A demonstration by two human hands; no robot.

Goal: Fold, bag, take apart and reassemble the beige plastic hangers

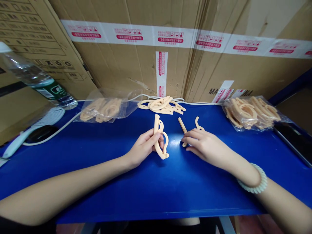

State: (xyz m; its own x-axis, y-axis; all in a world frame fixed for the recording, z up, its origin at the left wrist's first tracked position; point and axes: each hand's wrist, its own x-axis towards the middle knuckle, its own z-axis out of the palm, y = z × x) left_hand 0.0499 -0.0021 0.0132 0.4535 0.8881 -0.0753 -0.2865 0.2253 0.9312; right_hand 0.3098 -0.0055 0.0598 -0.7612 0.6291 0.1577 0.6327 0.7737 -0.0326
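My left hand pinches a beige plastic folding hanger between thumb and fingers, tilted upright above the blue table. It has a straight arm on one side and curved loops on the other. To the right, my right hand reaches down with bent fingers around a straight beige hanger arm, whose middle is partly covered by the fingertips. Just behind that hand lies a small curved beige hook piece, its lower part hidden by the hand.
A loose pile of beige hanger parts lies at the back. Bagged parts sit at left and right. A water bottle, a pale blue brush, a white cable and a phone flank them. Cardboard boxes stand behind.
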